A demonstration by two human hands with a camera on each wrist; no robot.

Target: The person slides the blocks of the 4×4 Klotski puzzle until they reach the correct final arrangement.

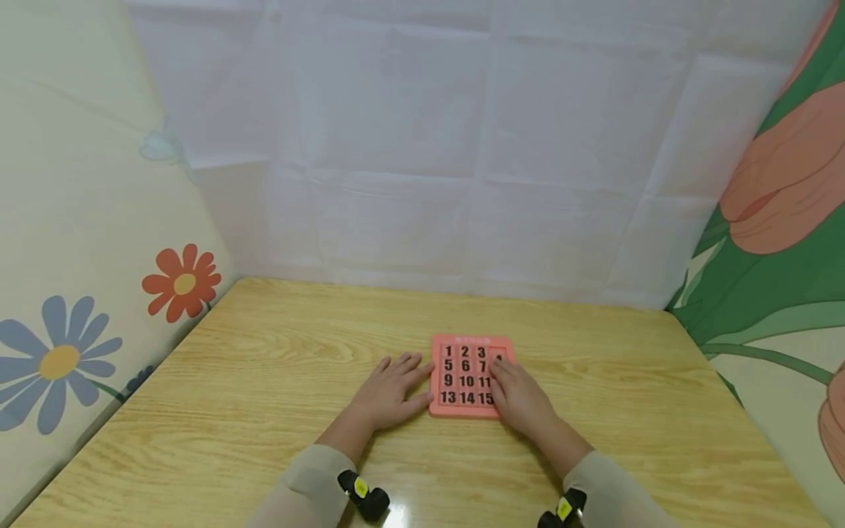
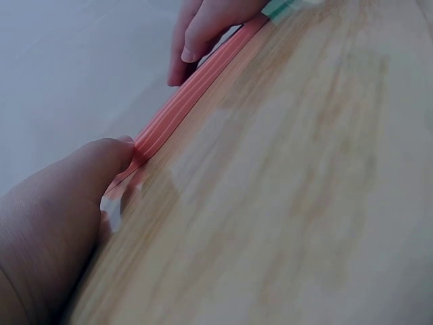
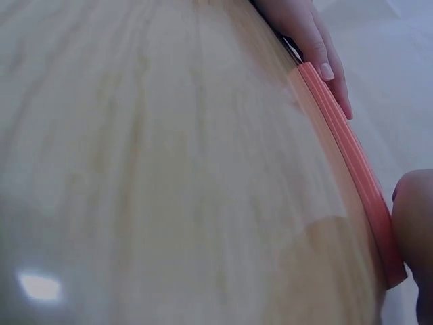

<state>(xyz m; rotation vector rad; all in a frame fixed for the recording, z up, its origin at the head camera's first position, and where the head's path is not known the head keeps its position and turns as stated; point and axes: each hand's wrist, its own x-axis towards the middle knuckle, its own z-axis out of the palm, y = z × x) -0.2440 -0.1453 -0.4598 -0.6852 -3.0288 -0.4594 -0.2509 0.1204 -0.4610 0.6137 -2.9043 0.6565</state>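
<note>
A pink sliding number puzzle (image 1: 462, 413) lies flat on the wooden table, its square tiles marked with black numbers. Tile 4 (image 1: 499, 358) sits a little lower than the row of 1, 2 and 3. My left hand (image 1: 392, 392) rests on the table with its fingers extended, the thumb against the puzzle's left edge. Over the right side of the board lies my right hand (image 1: 524, 400), fingertips on the tiles of the right-hand columns; it hides part of them. Both wrist views show the puzzle's pink side edge (image 2: 193, 91) low on the table, with a hand at each end.
The wooden table (image 1: 264, 352) ends at a white cloth backdrop (image 1: 396, 147). Flower-printed panels stand at the left (image 1: 79, 220) and right (image 1: 792, 308). Black wrist cameras (image 1: 372, 502) sit at both sleeves.
</note>
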